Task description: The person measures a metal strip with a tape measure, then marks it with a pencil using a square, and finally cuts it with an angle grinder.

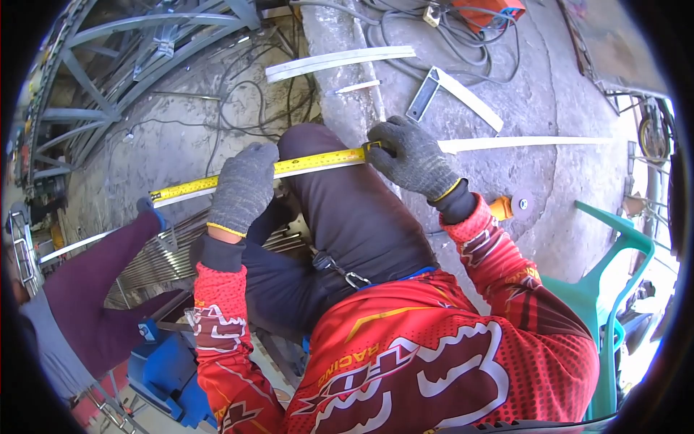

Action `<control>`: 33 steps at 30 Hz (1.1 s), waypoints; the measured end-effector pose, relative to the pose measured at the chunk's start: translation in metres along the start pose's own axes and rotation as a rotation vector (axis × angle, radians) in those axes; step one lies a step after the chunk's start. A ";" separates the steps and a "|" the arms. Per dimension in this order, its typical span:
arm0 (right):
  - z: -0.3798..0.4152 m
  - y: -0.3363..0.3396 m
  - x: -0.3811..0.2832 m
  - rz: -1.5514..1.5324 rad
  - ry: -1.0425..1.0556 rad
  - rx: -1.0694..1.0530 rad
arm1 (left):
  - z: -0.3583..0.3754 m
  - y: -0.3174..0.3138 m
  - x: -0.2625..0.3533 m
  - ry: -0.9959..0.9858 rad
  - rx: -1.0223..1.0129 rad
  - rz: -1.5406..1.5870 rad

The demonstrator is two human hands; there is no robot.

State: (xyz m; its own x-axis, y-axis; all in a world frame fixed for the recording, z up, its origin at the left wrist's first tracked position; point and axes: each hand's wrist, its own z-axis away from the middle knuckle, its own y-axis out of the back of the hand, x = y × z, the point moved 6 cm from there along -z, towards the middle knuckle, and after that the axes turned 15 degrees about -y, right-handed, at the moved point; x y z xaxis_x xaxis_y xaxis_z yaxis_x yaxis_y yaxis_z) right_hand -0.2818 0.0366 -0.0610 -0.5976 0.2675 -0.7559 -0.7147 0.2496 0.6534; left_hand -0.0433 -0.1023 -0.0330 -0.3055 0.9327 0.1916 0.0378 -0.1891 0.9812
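Observation:
A yellow tape measure blade (318, 162) is stretched across my raised knee, along a long pale metal bar (528, 142). My left hand (242, 189), in a grey knit glove, is closed over the blade and bar left of the knee; its fingertips are mostly hidden. On the right, my right hand (412, 155), in a matching glove, has its fingers curled round the tape at the blade's right end, over the bar. Whether it holds the tape's case is hidden. Beyond this hand the bar sticks out to the right.
A co-worker's gloved hand (150, 211) is near the blade's left end. Cut metal pieces (340, 62) and cables (463, 43) lie ahead on the concrete. An angle grinder (502, 208) lies right, near a green plastic chair (614, 267). Grey steel trusses (108, 79) stand at upper left.

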 end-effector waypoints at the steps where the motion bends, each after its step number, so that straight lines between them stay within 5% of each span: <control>1: 0.000 -0.002 0.002 0.003 0.000 -0.004 | -0.002 -0.002 0.001 -0.002 0.001 0.001; 33: 0.001 -0.005 0.006 0.070 -0.023 0.020 | -0.017 -0.013 0.020 -0.017 0.076 0.039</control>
State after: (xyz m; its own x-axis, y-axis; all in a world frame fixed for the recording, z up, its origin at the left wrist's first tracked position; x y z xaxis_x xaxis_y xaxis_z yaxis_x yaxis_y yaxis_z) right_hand -0.2817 0.0380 -0.0688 -0.6370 0.3065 -0.7073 -0.6639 0.2481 0.7054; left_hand -0.0660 -0.0868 -0.0422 -0.2858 0.9305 0.2293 0.1218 -0.2021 0.9718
